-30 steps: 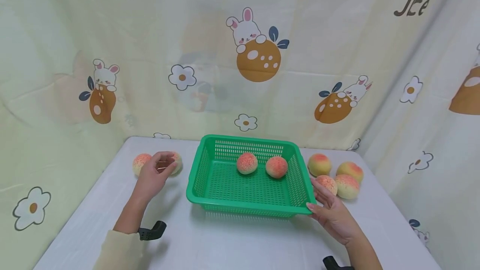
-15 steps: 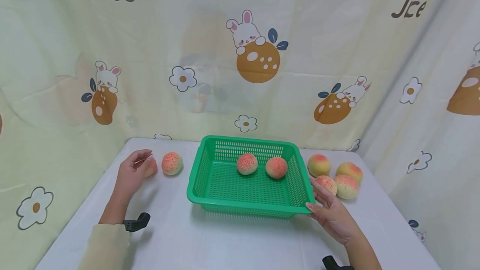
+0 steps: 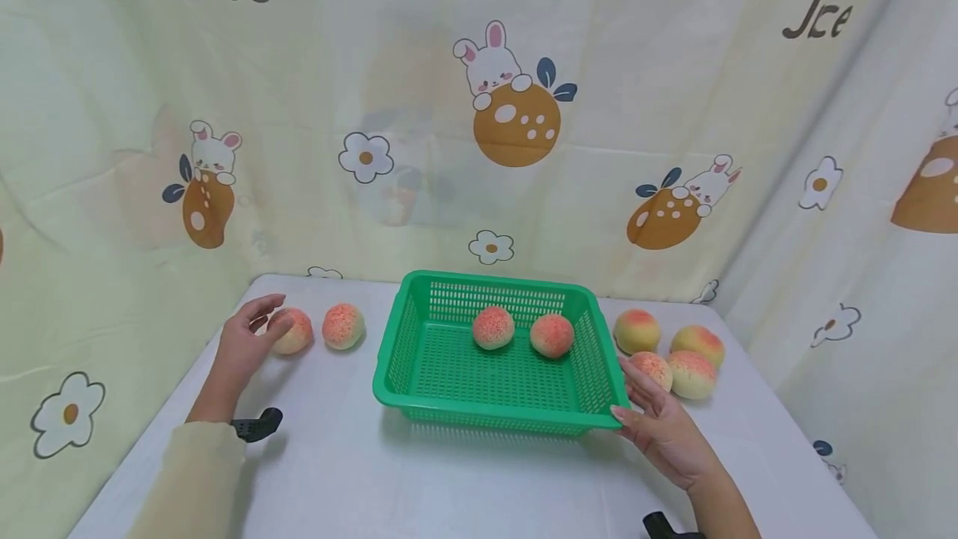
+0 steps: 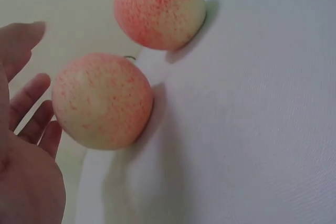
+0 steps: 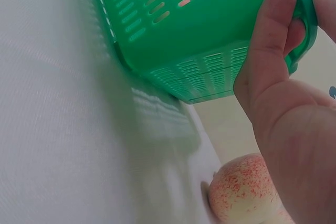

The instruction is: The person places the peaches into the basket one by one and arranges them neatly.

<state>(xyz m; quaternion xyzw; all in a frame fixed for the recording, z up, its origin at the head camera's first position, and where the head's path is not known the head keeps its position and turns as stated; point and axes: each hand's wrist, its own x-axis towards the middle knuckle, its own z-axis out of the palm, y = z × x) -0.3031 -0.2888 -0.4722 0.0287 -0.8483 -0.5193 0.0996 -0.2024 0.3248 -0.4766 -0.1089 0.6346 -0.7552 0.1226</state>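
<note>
A pale curtain printed with rabbits and flowers backs the white tabletop that I watch through my cameras. Furthest left, I have the left hand with its fingers loosely spread, gripping nothing, beside the near peach; whether a fingertip touches it, I can't tell. Just right of that, beyond the left hand's reach of thumb, sits a second peach. Between the hands I see the green basket, two peaches lying inside, apart from each other. At its right end, my right hand pinches the rim between thumb and fingers. Beyond those fingers, four more peaches cluster on the tabletop. I'd judge the work partway along: two fruits in the basket, six outside, none held.
</note>
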